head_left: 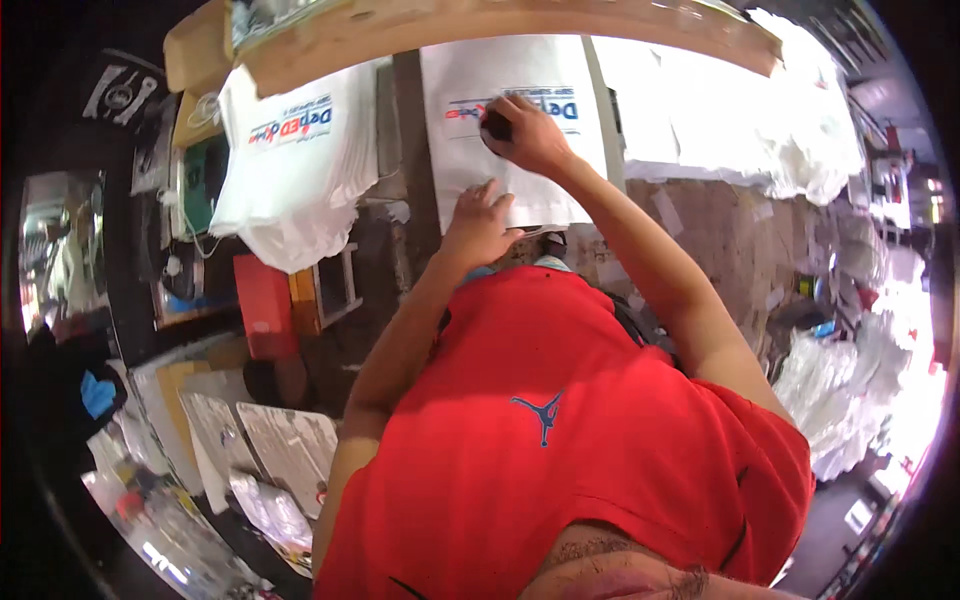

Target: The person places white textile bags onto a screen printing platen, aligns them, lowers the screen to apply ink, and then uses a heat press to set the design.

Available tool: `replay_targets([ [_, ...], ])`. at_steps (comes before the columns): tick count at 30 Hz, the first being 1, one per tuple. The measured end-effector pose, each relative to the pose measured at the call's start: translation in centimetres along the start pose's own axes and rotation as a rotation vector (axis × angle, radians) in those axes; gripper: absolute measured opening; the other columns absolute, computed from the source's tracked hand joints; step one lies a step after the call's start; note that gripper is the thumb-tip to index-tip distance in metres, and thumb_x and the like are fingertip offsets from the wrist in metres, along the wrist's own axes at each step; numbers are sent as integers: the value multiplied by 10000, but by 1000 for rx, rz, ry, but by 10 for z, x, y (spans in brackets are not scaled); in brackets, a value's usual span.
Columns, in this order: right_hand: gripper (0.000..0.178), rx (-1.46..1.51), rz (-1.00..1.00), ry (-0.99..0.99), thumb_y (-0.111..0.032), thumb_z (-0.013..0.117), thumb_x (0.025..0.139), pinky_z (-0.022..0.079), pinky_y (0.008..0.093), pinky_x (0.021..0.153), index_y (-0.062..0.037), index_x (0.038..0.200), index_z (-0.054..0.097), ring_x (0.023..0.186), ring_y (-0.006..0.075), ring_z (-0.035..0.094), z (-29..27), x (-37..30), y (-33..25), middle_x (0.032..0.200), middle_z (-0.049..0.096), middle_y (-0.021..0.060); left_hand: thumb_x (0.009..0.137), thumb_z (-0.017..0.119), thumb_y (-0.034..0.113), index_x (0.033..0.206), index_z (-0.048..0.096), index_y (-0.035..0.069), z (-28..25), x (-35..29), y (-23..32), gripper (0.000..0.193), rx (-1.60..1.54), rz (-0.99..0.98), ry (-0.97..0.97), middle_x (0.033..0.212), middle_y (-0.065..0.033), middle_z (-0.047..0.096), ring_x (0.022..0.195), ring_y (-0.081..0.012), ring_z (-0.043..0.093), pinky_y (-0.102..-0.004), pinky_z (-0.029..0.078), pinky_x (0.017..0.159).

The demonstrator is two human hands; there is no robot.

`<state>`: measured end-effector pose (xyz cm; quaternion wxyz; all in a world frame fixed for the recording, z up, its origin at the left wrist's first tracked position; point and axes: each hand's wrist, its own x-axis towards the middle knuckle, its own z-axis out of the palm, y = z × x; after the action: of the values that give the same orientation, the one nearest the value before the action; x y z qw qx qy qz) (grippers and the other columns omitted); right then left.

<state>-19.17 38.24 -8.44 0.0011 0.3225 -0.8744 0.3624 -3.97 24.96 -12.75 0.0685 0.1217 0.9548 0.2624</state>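
Observation:
A white piece with a blue and red print [515, 70], fabric or plastic, lies flat on a narrow board in front of me. My right hand [535, 138] is closed around a small dark rounded object [496, 126] and presses it onto the print; its kind is hidden by the fingers. Near the lower edge of the white piece, my left hand [478, 225] rests with fingers spread, holding nothing. To the left hangs a thick stack of white pieces [300, 170] bearing the same print.
Along the far side runs a wooden shelf edge [500, 40]. More white pieces [740, 120] lie in a bright heap on the right. A red box [265, 305] stands at left, above leaning framed panels [290, 445]. Clear plastic bundles [840, 390] sit at lower right.

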Motion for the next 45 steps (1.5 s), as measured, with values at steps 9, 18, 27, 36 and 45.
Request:
replay_targets([
  [9,272,-289,-339,-122,-343,730,832,539,472,869,-138,1010,720,1004,326,630,103,62,5,950,655,112,839,763,401,1298,618,33,2,-9,-13,606,-71,-69,53,1500,-226,453,1371,-427,421,-492,317,1180],
  [18,287,-463,-285,58,-333,698,842,495,496,886,-118,1030,670,1015,333,615,130,126,16,1019,636,128,795,792,394,1244,634,8,-2,-6,-22,613,-134,-17,46,1482,-210,468,1356,-409,426,-516,351,1143],
  [27,254,-890,-679,141,-307,705,831,557,498,792,-127,1010,711,1039,341,642,143,128,109,1107,666,159,806,784,404,1230,593,-93,-9,3,-17,681,-139,39,-15,1487,-231,460,1343,-398,445,-494,345,1153],
  [36,279,-371,-259,-11,-334,731,809,524,504,866,-123,989,702,1031,340,631,100,50,21,1038,624,139,807,788,399,1231,588,-104,-16,-2,-23,688,-125,-27,-89,1475,-236,468,1330,-394,459,-467,365,1145],
  [45,235,-436,-131,131,-327,721,847,540,483,802,-112,942,719,931,371,646,87,88,37,924,621,147,851,758,400,1325,549,-102,-18,-10,-18,721,-132,-81,-87,1514,-238,434,1392,-394,404,-458,337,1177],
])
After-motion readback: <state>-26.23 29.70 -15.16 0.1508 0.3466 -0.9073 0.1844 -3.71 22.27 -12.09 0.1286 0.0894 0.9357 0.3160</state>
